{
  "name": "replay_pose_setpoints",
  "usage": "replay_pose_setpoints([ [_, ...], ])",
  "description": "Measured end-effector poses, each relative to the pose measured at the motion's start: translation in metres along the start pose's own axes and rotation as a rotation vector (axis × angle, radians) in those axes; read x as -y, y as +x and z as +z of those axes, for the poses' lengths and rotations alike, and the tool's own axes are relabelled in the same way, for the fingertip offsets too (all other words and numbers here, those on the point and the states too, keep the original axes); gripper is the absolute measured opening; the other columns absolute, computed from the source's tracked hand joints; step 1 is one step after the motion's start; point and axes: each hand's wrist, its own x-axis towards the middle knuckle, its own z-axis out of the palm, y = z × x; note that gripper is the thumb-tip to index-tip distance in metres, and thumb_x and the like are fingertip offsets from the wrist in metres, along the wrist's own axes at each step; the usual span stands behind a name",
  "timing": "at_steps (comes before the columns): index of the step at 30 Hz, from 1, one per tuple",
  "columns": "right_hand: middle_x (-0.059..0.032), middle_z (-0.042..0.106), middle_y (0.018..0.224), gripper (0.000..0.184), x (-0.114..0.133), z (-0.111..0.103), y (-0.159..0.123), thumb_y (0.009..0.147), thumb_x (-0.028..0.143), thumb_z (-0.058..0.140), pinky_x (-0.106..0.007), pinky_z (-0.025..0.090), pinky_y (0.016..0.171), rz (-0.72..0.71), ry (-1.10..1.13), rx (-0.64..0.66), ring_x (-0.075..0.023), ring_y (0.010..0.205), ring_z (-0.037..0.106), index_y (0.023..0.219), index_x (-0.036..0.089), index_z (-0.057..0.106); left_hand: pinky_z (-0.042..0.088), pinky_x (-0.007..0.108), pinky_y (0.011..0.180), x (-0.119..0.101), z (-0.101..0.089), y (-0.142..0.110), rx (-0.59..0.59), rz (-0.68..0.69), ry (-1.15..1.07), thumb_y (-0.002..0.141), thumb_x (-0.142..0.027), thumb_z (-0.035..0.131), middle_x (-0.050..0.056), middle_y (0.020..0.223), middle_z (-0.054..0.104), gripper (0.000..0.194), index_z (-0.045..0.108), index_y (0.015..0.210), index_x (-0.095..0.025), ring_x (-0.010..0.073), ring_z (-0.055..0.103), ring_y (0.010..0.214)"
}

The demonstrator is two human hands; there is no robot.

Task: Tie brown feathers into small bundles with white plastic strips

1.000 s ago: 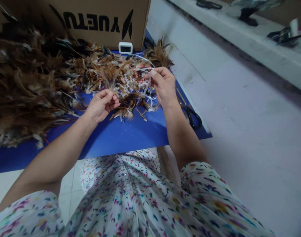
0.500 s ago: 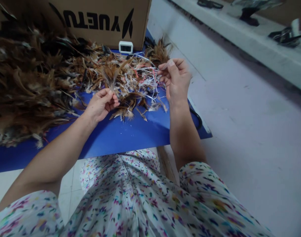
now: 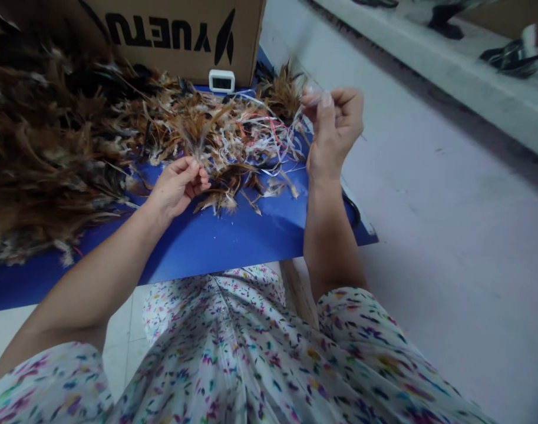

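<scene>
Pinched in my left hand (image 3: 178, 184) is a small bunch of brown feathers (image 3: 198, 138), tips fanning away from me. My right hand (image 3: 334, 126), raised near the table's right edge, has thumb and fingers closed on a thin white string (image 3: 297, 121). That string trails down to a tangle of white and pink strings (image 3: 269, 132) lying on the feathers. Between the hands, loose feathers (image 3: 228, 185) are scattered over the blue tabletop (image 3: 233, 238).
A large heap of brown feathers (image 3: 43, 171) covers the left side. At the back stand a cardboard box (image 3: 184, 56) and a small white digital clock (image 3: 221, 81). Another feather bunch (image 3: 284, 91) lies back right. A black scissors handle (image 3: 352, 211) shows beside my right forearm.
My right hand has moved right and away from me, drawing the white string out of the tangle. My left hand has stayed nearly still with the feathers.
</scene>
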Motion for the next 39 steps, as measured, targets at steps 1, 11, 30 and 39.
replay_pose_setpoints([
  [1, -0.0037, 0.07, 0.12, 0.044, 0.0, -0.001, 0.0, 0.093, 0.077, 0.031, -0.047, 0.048, 0.108, 0.014, -0.002, 0.004, -0.0245, 0.127, 0.059, 0.105, 0.039, 0.049, 0.057, 0.016, 0.057, 0.0, 0.0, 0.0, -0.001, -0.001, 0.002, 0.086, -0.025, 0.078, -0.005, 0.06, 0.06, 0.034, 0.051, 0.068, -0.016, 0.0058, 0.061, 0.053],
  [11, -0.0053, 0.07, 0.122, 0.062, -0.001, -0.002, 0.001, 0.081, 0.091, 0.034, -0.049, 0.053, 0.094, 0.029, 0.079, 0.1, -0.0285, 0.13, 0.058, 0.107, 0.039, 0.054, 0.056, 0.016, 0.056, 0.0, 0.0, -0.001, 0.012, -0.002, -0.006, 0.088, -0.023, 0.076, -0.004, 0.06, 0.06, 0.032, 0.052, 0.066, -0.017, 0.0068, 0.06, 0.052],
  [30, -0.0031, 0.068, 0.09, 0.025, 0.017, 0.005, -0.006, 0.088, 0.051, 0.049, -0.038, 0.061, 0.085, 0.178, 0.444, 0.173, -0.0208, 0.099, 0.073, 0.095, 0.031, 0.035, 0.057, 0.017, 0.056, 0.001, 0.001, -0.003, 0.044, -0.014, -0.012, 0.084, -0.025, 0.08, -0.004, 0.061, 0.061, 0.034, 0.051, 0.067, -0.016, 0.006, 0.059, 0.053],
  [39, -0.0056, 0.073, 0.102, 0.026, -0.042, -0.011, 0.009, 0.086, 0.051, 0.067, -0.047, 0.058, 0.091, 0.084, -0.196, 0.316, -0.0279, 0.104, 0.071, 0.094, 0.026, 0.065, 0.057, 0.02, 0.059, 0.001, 0.001, -0.002, 0.012, -0.007, 0.006, 0.089, -0.023, 0.075, -0.003, 0.063, 0.062, 0.029, 0.054, 0.069, -0.018, 0.0079, 0.062, 0.055],
])
